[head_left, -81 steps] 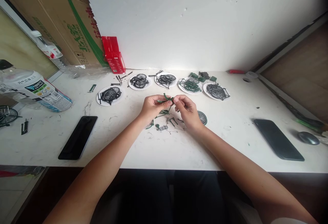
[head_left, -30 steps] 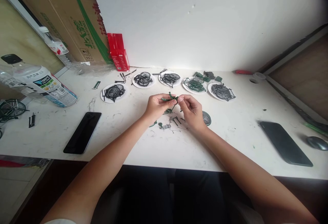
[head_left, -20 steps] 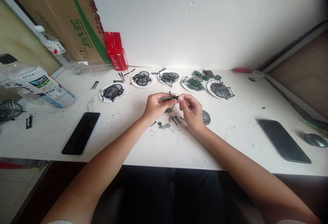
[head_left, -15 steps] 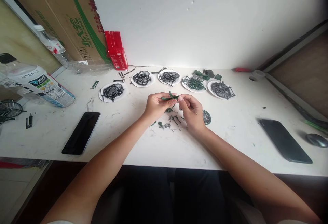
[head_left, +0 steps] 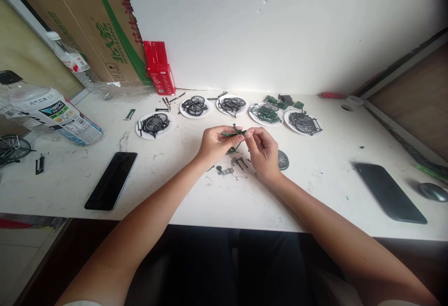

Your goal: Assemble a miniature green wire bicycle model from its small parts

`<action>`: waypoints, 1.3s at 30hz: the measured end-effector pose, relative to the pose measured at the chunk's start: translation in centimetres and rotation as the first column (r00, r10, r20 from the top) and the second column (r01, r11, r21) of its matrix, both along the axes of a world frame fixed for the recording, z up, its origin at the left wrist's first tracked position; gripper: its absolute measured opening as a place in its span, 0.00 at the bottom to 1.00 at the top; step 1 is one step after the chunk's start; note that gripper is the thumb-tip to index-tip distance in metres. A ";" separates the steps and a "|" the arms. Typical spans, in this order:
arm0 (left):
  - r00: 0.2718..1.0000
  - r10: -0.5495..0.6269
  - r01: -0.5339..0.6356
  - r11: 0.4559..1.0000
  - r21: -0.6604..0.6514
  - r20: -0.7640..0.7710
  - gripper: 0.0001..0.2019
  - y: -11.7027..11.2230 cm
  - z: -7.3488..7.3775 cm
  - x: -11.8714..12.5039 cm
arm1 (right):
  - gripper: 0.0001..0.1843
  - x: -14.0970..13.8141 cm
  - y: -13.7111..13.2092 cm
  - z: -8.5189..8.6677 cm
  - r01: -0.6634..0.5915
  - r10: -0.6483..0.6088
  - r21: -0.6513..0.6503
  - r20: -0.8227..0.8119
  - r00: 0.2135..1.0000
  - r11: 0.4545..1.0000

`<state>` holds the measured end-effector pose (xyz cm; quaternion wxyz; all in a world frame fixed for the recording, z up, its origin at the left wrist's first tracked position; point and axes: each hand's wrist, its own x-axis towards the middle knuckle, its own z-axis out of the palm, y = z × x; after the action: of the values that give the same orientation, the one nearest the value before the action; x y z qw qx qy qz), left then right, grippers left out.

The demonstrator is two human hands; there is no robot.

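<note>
From where I'm standing, the person's L hand [head_left: 217, 145] has a small green piece [head_left: 238, 130] pinched btwn thumb & fingers, grip narrow & closed on it. The piece is up off the desk [head_left: 210, 208], approx. centre, btwn the two hands; one slim arm of it sticks up past the L fingertips, another runs back along the L fingers. R hand [head_left: 262, 152] is right alongside, thumb & index closed on the piece's R end, so both hands are on it; that end is mostly hidden by the fingertips. A thin pale rod [head_left: 265, 151] shows against the R hand; can't tell what it is.

On the desk under & just nearer than the hands: a grey rack-like part [head_left: 227, 172], a small green oval part [head_left: 219, 169] next to it & a few dark bits, too small to ID. A spoked wheel w/ green rim [head_left: 283, 160] lies just beyond the R hand's outer side, partly covered by it.

Further back, 5 white plates [head_left: 169, 126] in a row, each w/ wheels & thin parts, mostly blk or grey, 1 lot green. Blk phone [head_left: 111, 181] flat to the L, mouse [head_left: 433, 191] far R.
</note>
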<state>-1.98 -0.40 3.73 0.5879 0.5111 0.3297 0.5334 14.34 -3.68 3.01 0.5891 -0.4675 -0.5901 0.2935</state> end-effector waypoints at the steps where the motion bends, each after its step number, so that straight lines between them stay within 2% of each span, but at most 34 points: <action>1: 1.000 -0.002 0.002 1.000 0.002 0.001 0.25 0.0 0.0 0.0 | 0.20 0.0 0.0 0.0 0.003 -0.003 0.000 0.007 1.000 1.000; 9: 1.000 -0.011 0.010 1.000 0.028 0.018 0.24 0.2 -0.3 0.0 | 0.18 0.3 0.1 0.0 -0.025 0.025 0.018 -0.003 1.000 1.000; 18: 1.000 -0.001 0.001 1.000 0.027 0.008 0.25 0.1 0.0 -0.1 | 0.17 0.8 0.2 0.3 0.012 -0.021 0.077 0.115 0.993 0.997; 27: 1.000 0.013 -0.012 0.999 0.041 -0.007 0.24 0.3 -0.3 -0.1 | 0.15 1.0 0.1 0.7 0.019 -0.034 0.102 0.143 0.989 0.995; 31: 1.000 0.018 -0.018 0.999 0.032 -0.007 0.25 0.2 -0.2 -0.1 | 0.18 0.9 0.1 0.8 0.023 -0.030 0.058 0.124 0.992 0.998; 39: 1.000 -0.023 0.023 0.998 0.051 -0.002 0.26 0.5 -0.4 -0.2 | 0.21 0.3 0.1 0.6 -0.027 0.027 -0.015 -0.034 0.999 1.000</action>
<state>-2.15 0.07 3.35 0.5806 0.5298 0.3107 0.5345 14.63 -3.61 3.58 0.5913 -0.4591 -0.5839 0.3140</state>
